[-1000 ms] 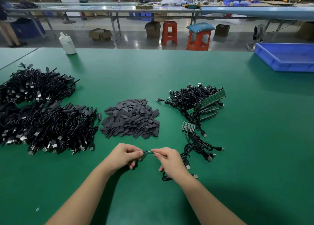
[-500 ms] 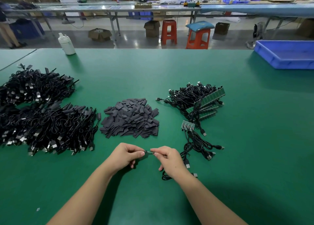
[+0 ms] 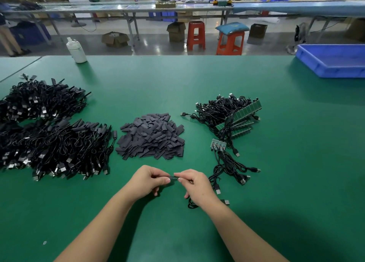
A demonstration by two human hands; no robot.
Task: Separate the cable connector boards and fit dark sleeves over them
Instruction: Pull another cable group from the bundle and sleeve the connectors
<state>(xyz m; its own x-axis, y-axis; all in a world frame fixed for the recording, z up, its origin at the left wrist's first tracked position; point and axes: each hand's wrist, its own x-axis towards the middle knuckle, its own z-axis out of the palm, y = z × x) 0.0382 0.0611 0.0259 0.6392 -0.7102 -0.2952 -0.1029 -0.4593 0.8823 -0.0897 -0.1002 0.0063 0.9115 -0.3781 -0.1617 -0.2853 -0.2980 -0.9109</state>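
Note:
Near the table's front, my left hand (image 3: 149, 179) pinches a dark sleeve (image 3: 173, 178) and my right hand (image 3: 194, 184) pinches a small connector board at the sleeve's other end. That board's black cable (image 3: 192, 204) trails under my right wrist. A heap of loose dark sleeves (image 3: 151, 136) lies just beyond my hands. To the right, a bundle of cables on joined green board strips (image 3: 240, 116) sits with a short strip of boards (image 3: 218, 144) in front of it.
Two big piles of sleeved black cables (image 3: 49, 131) fill the left of the green table (image 3: 296, 163). A white bottle (image 3: 76, 50) stands at the far edge, a blue tray (image 3: 335, 61) at the far right. Stools and boxes stand on the floor beyond.
My hands have drawn closer together, so less of the board shows between the fingertips. The piles have not moved.

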